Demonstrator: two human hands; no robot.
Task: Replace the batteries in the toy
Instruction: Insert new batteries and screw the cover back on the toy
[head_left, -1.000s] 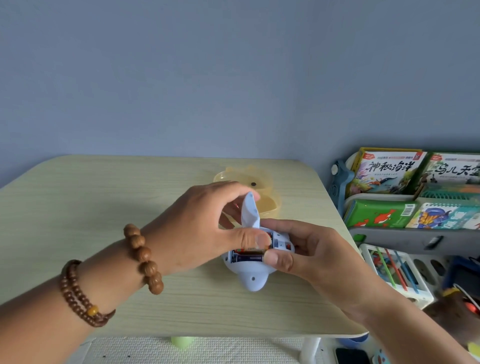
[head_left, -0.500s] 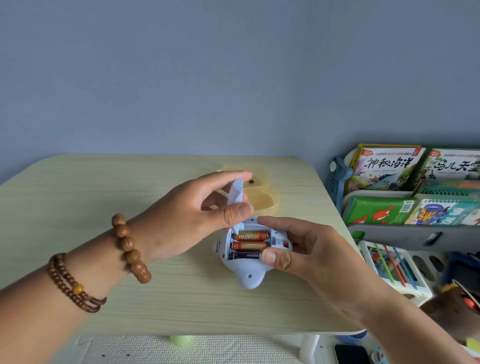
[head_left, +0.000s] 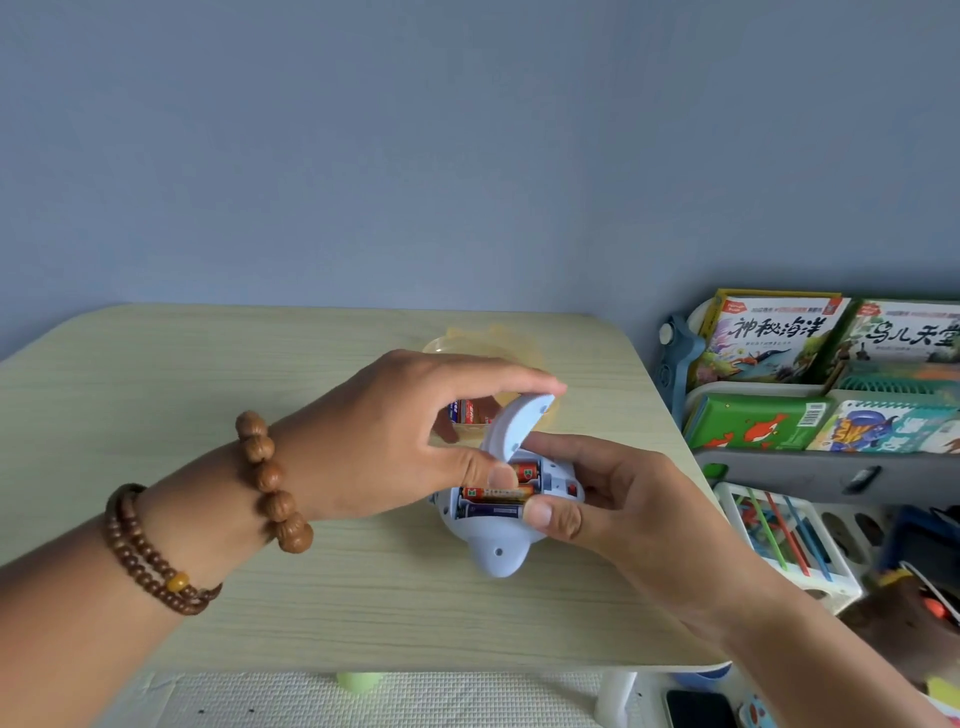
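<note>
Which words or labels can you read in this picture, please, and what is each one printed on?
"神秘海洋": cover of the left book.
"鸟儿天" plus a character cut off by the frame edge: cover of the right book.
Too blurred to read: labels on the batteries in the toy, barcode digits on the green book, small print on the covers.

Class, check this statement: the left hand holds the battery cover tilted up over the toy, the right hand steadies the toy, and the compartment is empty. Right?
Wrong on one point: the head view shows batteries lying in the compartment. The left hand does hold the battery cover, and the right hand steadies the toy.
</note>
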